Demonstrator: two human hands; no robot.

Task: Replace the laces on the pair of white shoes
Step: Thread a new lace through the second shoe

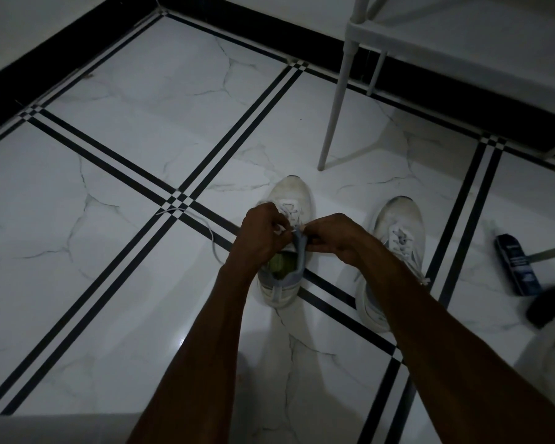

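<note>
White marble floor tiles (135,174) with black double stripes fill the dim head view, with a dark skirting along the wall and a white chair leg (335,100) standing beyond the shoes. The near shoe (293,200) sits on the floor at centre, toe pointing away, its grey tongue (299,243) lifted and a greenish insole showing in the opening. Both hands work over its upper eyelets. The left hand (261,233) is curled, fingers pinching what looks like the white lace (205,229), whose free length trails left across the tiles. The right hand (335,237) is also curled, pinching at the tongue's top edge or the lace end beside it; which one, I cannot tell in this light. The second shoe (398,232) stands just to the right, already laced by the look of it. A dark bottle (517,265) lies well apart at far right.

To do this step well, I would keep the tongue pulled straight, feed the lace tip flat through the eyelet, then draw the slack from the trailing length evenly so neither side twists.
</note>
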